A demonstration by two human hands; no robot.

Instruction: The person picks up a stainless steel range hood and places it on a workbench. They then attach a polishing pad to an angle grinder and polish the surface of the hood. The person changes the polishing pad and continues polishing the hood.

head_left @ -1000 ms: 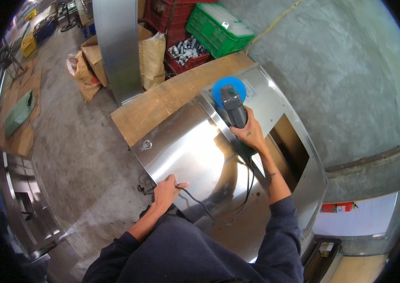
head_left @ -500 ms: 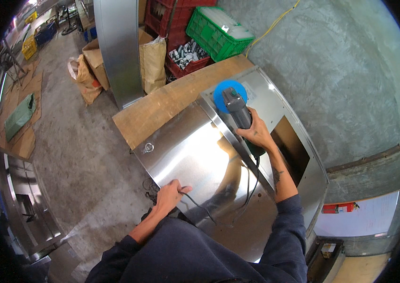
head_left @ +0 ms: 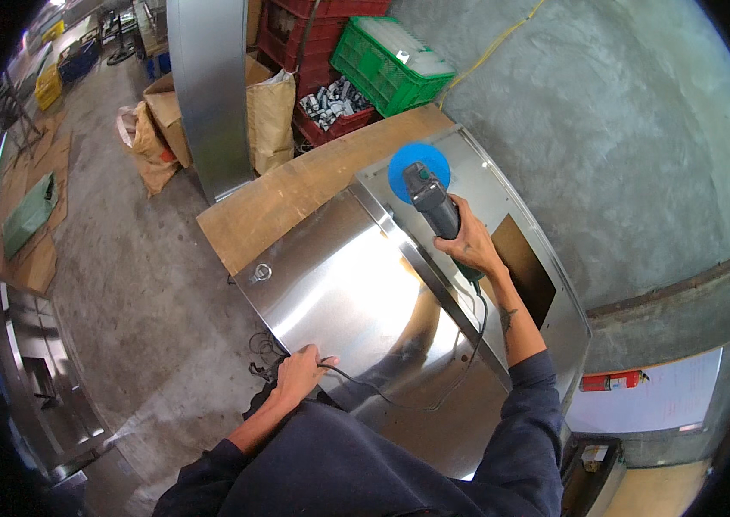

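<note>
My right hand [head_left: 472, 239] is wrapped round the body of a dark angle grinder [head_left: 435, 205]. A round blue disc [head_left: 408, 162] on its head lies over the upper end of a metal panel [head_left: 490, 196] with a rectangular opening. At the near left edge of the shiny sheet-metal box [head_left: 330, 284], my left hand [head_left: 300, 372] is closed on the black power cord [head_left: 382, 398]. From there the cord loops across the steel to the grinder's rear end. Whether the disc touches the panel I cannot tell.
The box rests on a wooden board [head_left: 240, 237]. Behind it are a metal column [head_left: 212, 95], paper sacks [head_left: 270, 121], red crates [head_left: 313, 52] and a green crate [head_left: 382, 73]. A concrete wall [head_left: 606, 129] rises at the right, above a red fire extinguisher [head_left: 613, 381].
The cord's loop has shifted and now hangs wider, curving lower right of the grinder. Both hands keep their grips. The view has moved slightly, with the grinder still over the panel's upper end.
</note>
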